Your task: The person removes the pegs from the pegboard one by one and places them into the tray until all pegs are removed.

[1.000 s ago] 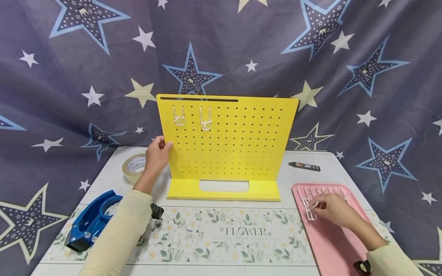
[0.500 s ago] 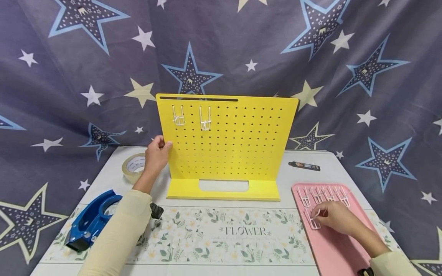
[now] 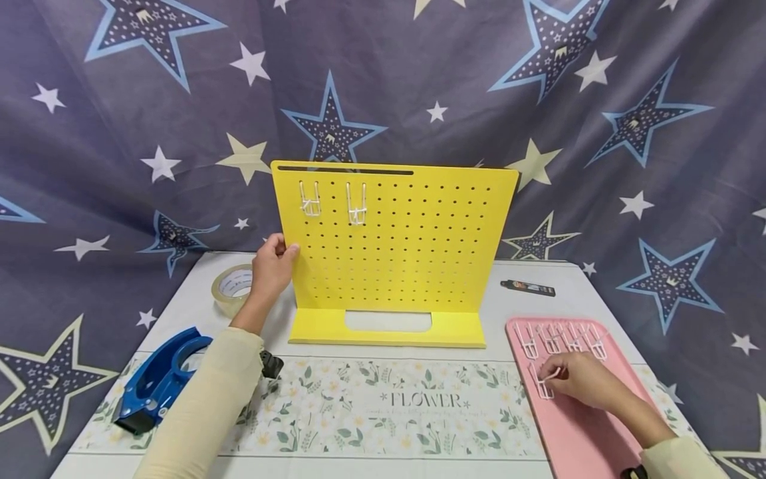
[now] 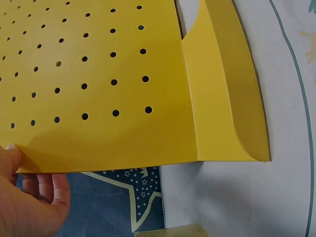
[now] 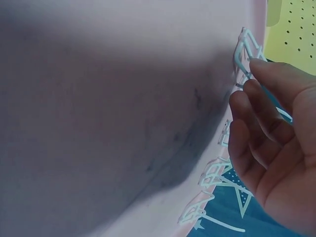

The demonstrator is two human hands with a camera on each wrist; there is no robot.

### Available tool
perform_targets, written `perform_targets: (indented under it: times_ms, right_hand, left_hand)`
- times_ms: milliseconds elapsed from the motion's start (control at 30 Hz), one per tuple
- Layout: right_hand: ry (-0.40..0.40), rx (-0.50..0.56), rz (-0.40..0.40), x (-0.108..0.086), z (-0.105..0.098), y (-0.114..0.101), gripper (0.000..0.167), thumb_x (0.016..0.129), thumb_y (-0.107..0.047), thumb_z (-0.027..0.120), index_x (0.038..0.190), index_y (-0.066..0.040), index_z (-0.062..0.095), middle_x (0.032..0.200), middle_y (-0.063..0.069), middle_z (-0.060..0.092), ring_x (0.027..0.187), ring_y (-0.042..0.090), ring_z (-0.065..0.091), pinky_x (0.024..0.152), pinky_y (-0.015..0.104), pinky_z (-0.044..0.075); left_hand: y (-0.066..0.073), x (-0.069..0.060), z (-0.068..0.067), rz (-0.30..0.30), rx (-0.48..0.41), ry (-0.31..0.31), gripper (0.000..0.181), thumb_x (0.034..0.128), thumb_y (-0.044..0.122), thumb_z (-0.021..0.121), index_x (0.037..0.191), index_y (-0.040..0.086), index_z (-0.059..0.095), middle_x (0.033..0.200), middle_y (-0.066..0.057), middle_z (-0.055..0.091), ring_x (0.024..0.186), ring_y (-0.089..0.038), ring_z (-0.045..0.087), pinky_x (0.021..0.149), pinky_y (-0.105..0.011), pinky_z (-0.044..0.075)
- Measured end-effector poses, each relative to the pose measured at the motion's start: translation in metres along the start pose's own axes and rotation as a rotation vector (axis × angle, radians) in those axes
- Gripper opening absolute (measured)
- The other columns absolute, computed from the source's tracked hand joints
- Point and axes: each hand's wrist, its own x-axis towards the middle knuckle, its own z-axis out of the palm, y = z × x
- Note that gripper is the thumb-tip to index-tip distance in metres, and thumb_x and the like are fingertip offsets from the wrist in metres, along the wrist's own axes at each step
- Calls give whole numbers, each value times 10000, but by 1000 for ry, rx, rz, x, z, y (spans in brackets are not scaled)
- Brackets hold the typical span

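Observation:
A yellow pegboard [image 3: 413, 266] stands upright on its folded base at the middle of the table. My left hand [image 3: 272, 271] grips its left edge; in the left wrist view the thumb lies on the front face and the fingers [image 4: 45, 190] curl behind. Two white wire hooks, one at the left [image 3: 310, 201] and one beside it [image 3: 356, 206], hang near the board's top. Over the pink tray [image 3: 589, 439], my right hand [image 3: 589, 380] pinches another white wire hook [image 5: 239, 55] between thumb and fingers. Several more wire hooks [image 3: 529, 347] lie in a row at the tray's far end.
A roll of clear tape [image 3: 223, 301] lies left of the board, with a blue tape dispenser [image 3: 146, 392] nearer me. A small black tube with a printed label [image 3: 528, 288] lies behind the tray. A starry curtain [image 3: 395, 80] hangs behind the table.
My right hand has drawn its wire hook a little toward me, away from the row, which now shows more fully. My left hand and the pegboard have stayed put.

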Motion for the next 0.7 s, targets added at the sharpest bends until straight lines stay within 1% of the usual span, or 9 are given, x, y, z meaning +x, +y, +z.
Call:
perform_targets:
  times_ms: [100,267,433,533,700]
  right_hand:
    - [2,-18,-25,0,-4,1,178,810,-84,783,855,-251,740,800,-164,704,714,-89,559,639,216,504]
    - [17,-50,-71,2,-16,1,203,785,-42,771,877,-219,735,796,-145,688,727,-85,535,656,245,509]
    - [77,-120,-115,7,-32,0,177,783,-45,797,863,-192,740,750,-184,649,699,-87,525,630,248,505]
    - [109,-165,-104,11,-44,-4,159,788,-66,815,882,-178,754,753,-185,651,694,-81,537,630,243,503]
    - [124,-222,-63,21,-66,-16,148,820,-70,793,945,-144,767,777,-136,684,694,-46,583,641,253,518]
  left_hand:
    - [0,0,0,1,2,1,257,1054,271,553,1216,73,569,1114,-140,613,1004,-286,570,843,-354,459]
    - [1,0,-1,6,1,2,246,1055,263,554,1203,66,568,1093,-138,604,983,-283,568,823,-341,451]
    - [2,0,-2,5,-6,-5,250,1055,260,554,1211,65,572,1109,-145,615,1006,-286,574,852,-356,461]
    - [2,0,-2,5,-6,-6,251,1053,256,556,1216,66,575,1119,-148,622,1017,-288,577,865,-362,465]
    - [2,0,-2,7,-3,-5,252,1053,252,555,1219,64,575,1119,-149,620,1015,-289,571,864,-365,464]
